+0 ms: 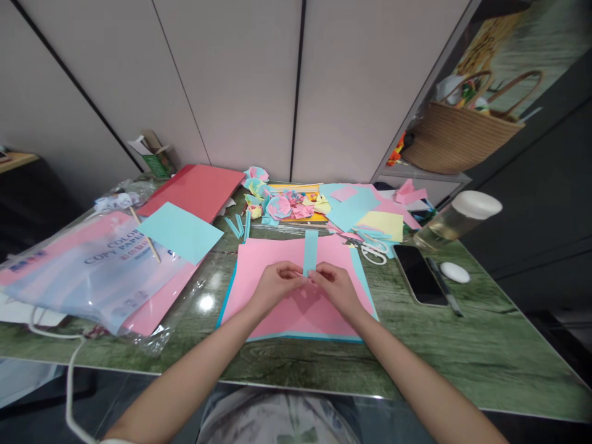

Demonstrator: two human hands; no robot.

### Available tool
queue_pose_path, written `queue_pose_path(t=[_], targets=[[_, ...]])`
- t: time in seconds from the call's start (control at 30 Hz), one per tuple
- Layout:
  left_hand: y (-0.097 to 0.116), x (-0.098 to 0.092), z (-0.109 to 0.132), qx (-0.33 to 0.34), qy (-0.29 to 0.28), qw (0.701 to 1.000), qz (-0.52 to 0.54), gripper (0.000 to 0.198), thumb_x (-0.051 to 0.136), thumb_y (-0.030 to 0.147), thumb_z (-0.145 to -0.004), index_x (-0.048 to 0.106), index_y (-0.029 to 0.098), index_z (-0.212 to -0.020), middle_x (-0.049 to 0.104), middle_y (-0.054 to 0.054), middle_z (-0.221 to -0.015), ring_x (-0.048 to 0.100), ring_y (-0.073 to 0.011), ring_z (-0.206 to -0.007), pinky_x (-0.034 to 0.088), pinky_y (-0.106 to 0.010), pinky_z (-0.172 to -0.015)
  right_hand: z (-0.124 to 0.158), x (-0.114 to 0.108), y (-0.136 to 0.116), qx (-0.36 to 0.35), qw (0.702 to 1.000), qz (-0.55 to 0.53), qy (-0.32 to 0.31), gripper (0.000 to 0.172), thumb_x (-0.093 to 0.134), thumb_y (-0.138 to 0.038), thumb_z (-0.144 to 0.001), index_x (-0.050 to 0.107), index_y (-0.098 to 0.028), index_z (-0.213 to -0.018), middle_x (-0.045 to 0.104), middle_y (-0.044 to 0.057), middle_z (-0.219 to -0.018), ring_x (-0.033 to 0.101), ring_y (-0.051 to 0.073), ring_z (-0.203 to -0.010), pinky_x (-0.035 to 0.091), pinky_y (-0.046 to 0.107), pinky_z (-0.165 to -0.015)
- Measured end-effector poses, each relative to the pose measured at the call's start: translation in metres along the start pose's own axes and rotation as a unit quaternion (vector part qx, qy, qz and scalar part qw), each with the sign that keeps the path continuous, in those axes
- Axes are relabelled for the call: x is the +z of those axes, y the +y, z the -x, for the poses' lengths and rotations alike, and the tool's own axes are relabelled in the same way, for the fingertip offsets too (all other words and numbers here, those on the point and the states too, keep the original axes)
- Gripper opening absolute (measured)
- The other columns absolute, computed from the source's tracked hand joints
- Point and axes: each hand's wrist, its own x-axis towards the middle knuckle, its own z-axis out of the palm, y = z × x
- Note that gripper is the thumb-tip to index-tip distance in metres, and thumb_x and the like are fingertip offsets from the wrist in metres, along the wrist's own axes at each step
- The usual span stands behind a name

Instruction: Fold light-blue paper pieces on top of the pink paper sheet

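My left hand [274, 285] and my right hand [337, 287] meet over a pink paper sheet [296, 308] that lies on a blue sheet on the green table [462, 351]. Both pinch the lower end of a narrow light-blue paper strip [310, 250], which stands up and away from me. Fingers of both hands are closed on it.
A plastic pack of coloured copy paper [92, 271] with a blue square [180, 233] lies left; a red folder [197, 190] behind. Paper flowers [277, 203], scraps, white scissors [375, 251], a phone [419, 274], pen, a jar [456, 219] and a woven basket [456, 139] sit right.
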Motion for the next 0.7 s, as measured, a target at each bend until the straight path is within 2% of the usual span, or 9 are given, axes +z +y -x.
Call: queue_pose_path(t=[0.3,0.43,0.7], targets=[[0.0,0.0006,0.0007,0.023,-0.021,0.999,-0.006,0.026,0.068,0.028,-0.06,0.056,0.014,-0.077,0.063,-0.001,-0.062,0.058,-0.0123,-0.056,0.044,-0.024,-0.058,0.0008,0.0031,0.0027,-0.015,0.999,0.041,0.017,0.024,0.05,-0.037,-0.074,0.049,-0.018,-0.059,0.044,-0.002,-0.057,0.04,0.011,-0.056,0.033,0.024,-0.054],[-0.0002,0.0015,0.0006,0.045,-0.012,0.999,-0.027,0.023,0.067,0.025,-0.061,0.055,0.014,-0.076,0.061,-0.001,-0.065,0.058,-0.0115,-0.06,0.044,-0.022,-0.059,0.0014,0.0045,0.0023,-0.016,0.998,0.057,0.024,0.022,0.05,-0.036,-0.074,0.05,-0.018,-0.061,0.047,-0.001,-0.059,0.042,0.012,-0.059,0.033,0.025,-0.057],[-0.004,-0.0003,-0.0012,0.034,-0.037,0.999,0.007,0.022,0.066,0.021,-0.063,0.053,0.013,-0.079,0.062,-0.001,-0.061,0.058,-0.012,-0.054,0.044,-0.024,-0.057,0.0014,0.0033,0.0029,-0.011,0.999,0.048,0.013,0.019,0.054,-0.035,-0.072,0.053,-0.018,-0.064,0.05,-0.002,-0.062,0.044,0.012,-0.061,0.034,0.024,-0.058]])
